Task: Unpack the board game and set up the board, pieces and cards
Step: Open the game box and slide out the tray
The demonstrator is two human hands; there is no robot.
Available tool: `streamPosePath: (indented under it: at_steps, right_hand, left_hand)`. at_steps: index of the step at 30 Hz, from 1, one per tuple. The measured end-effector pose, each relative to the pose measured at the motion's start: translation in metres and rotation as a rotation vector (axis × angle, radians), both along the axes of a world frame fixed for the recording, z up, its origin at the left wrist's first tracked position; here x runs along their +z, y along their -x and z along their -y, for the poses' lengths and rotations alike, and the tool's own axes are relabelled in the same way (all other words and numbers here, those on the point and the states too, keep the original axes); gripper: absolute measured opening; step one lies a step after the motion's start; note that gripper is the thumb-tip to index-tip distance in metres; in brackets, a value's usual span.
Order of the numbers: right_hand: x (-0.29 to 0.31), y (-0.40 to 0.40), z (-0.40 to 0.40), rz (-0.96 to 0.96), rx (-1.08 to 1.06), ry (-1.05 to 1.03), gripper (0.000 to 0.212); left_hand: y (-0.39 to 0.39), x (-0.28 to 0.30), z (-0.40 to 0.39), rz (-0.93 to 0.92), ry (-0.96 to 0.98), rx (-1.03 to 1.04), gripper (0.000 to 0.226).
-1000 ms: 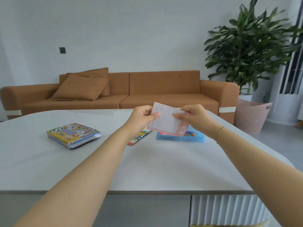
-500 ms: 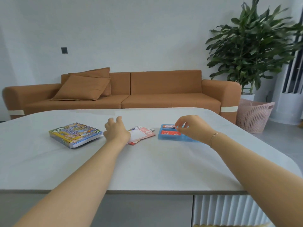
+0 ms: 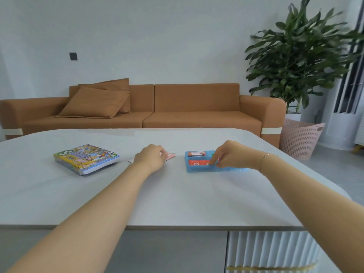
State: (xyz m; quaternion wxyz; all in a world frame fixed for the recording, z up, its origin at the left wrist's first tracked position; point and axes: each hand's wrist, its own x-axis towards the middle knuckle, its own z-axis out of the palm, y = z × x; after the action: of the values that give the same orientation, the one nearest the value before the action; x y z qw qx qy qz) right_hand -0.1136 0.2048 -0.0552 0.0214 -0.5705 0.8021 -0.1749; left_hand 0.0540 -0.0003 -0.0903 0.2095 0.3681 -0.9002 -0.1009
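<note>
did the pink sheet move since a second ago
Yes. It was held up in both hands above the blue tray; now the pink sheet lies on the table left of the tray, under the left hand.

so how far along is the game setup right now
Done: the blue tray is out of the game box, on the table. In hand: the right hand reaches for the red cards in the tray; the left hand rests on the pink sheet. Left: no board, pieces or cards laid out.

A large white "S" on green marks two corners of the game box (image 3: 86,158); its other print is unreadable
</note>
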Motion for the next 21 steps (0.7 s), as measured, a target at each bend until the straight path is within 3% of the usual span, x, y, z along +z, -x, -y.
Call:
streamPosePath:
  at_steps: [3,7,11,21]
  right_hand:
    - [0.007,-0.001,-0.009,0.132,0.008,-0.037,0.013]
    - [0.015,-0.002,-0.013,0.287,-0.029,0.115,0.017]
    - [0.015,-0.001,-0.001,0.156,-0.101,0.193,0.019]
    - [-0.006,-0.008,0.033,0.076,-0.296,0.095,0.025]
  left_hand:
    - [0.008,0.007,-0.01,-0.171,-0.057,-0.114,0.019]
    - [0.02,0.015,-0.028,-0.28,-0.14,-0.244,0.016]
    - [0.024,0.012,-0.038,-0.225,-0.195,-0.29,0.02]
    - [0.024,0.008,-0.043,-0.191,-0.352,-0.38,0.027]
